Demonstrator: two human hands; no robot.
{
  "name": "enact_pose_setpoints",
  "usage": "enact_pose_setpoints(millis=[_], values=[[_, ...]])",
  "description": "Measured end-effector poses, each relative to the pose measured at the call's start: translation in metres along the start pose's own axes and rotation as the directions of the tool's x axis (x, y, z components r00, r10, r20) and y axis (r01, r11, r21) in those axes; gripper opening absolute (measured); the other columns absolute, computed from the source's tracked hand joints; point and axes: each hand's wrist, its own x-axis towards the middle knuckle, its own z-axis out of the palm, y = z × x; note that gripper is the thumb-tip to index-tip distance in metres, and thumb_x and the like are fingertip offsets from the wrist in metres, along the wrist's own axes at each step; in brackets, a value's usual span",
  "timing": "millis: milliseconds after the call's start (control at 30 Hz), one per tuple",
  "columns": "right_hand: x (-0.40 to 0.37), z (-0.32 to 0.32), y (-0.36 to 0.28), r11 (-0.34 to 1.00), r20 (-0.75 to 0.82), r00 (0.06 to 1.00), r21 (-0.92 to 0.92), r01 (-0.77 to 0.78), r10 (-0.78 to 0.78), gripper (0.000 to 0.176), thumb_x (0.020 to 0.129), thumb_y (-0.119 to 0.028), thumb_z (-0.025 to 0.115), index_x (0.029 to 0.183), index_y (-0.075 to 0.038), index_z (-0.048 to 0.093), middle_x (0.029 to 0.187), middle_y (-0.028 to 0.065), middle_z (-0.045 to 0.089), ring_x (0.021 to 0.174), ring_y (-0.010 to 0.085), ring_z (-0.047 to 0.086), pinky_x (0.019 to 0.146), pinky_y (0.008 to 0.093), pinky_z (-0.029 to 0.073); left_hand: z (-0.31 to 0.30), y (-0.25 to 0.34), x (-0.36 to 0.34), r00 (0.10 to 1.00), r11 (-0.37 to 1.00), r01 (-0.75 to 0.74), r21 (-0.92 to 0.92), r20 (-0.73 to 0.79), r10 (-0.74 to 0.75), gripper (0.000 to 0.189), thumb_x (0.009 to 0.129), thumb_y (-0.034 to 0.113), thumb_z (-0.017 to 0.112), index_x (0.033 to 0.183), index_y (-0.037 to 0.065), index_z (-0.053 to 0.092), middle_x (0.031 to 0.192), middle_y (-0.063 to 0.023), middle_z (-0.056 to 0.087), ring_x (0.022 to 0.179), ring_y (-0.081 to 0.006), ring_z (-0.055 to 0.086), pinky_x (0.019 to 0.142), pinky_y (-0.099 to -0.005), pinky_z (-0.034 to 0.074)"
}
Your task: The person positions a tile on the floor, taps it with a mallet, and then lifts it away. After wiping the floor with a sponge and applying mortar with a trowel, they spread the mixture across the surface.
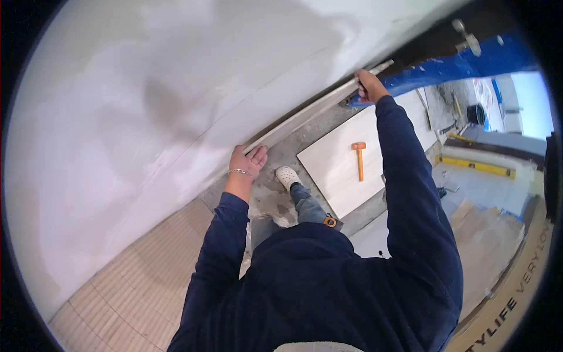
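Observation:
A long, narrow pale strip [311,114] runs slantwise along the foot of the wall, on edge above the bare floor. My right hand [370,87] grips it near its far end, fingers wrapped round it. At the near end my left hand [249,161] holds the strip with the palm turned up, its fingers showing along the outer side. To the right, on the floor, lies a large pale tile [328,155], and on it rests an orange mallet [359,161].
The white wall [176,70] rises on the left, with ribbed wood-look flooring [135,270] below. A blue panel [434,70] stands at the far end. A yellow spirit level [478,166], a black bucket [476,114] and a printed cardboard box [510,293] are on the right.

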Motion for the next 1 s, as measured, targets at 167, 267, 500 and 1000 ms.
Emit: enact_pose_setpoints(millis=[167,267,500,1000], values=[[-0.020,0.011,0.041,0.910,-0.121,0.990,0.401,0.109,-0.065,0.049,0.085,-0.058,0.048,0.072,-0.011,0.053,0.058,0.0025,0.045,0.047,0.0194,0.043,0.047,0.0372,0.040,-0.015,-0.001,-0.024,0.988,0.994,0.021,0.107,0.153,-0.037,0.051,0.091,0.034,0.044,0.129,0.000,0.039,0.129,-0.0173,0.050,0.117,-0.0318,0.049,0.093,-0.0432,0.042],[-0.041,0.025,0.139,0.873,-0.169,0.956,0.395,0.287,-0.238,0.052,0.088,-0.059,0.047,0.076,-0.009,0.057,0.064,0.0050,0.054,0.051,0.0189,0.053,0.048,0.0352,0.047,-0.038,-0.003,-0.032,0.970,0.974,-0.112,0.198,0.234,0.064,0.063,0.093,0.042,0.046,0.140,0.005,0.027,0.140,-0.0150,0.041,0.125,-0.0351,0.041,0.100,-0.0451,0.035],[-0.216,0.092,0.458,0.841,-0.285,0.957,-0.503,-0.202,0.059,0.043,0.079,-0.040,0.054,0.083,0.001,0.066,0.093,0.0232,0.066,0.084,0.0330,0.066,0.073,0.0406,0.051,-0.070,0.029,-0.037,0.936,0.796,-0.209,0.568,0.353,-0.007,0.064,0.094,0.043,0.046,0.142,0.007,0.024,0.137,-0.0129,0.045,0.121,-0.0326,0.046,0.098,-0.0429,0.038],[-0.437,0.349,0.683,0.664,-0.236,0.742,0.660,-0.351,0.627,0.028,0.088,-0.031,0.049,0.091,-0.005,0.059,0.075,0.0086,0.059,0.056,0.0221,0.057,0.053,0.0405,0.048,-0.073,0.037,0.030,0.874,0.326,-0.331,0.885,0.418,-0.247,0.057,0.091,0.029,0.056,0.138,0.010,0.032,0.120,-0.0126,0.055,0.087,-0.0268,0.061,0.068,-0.0365,0.050]])
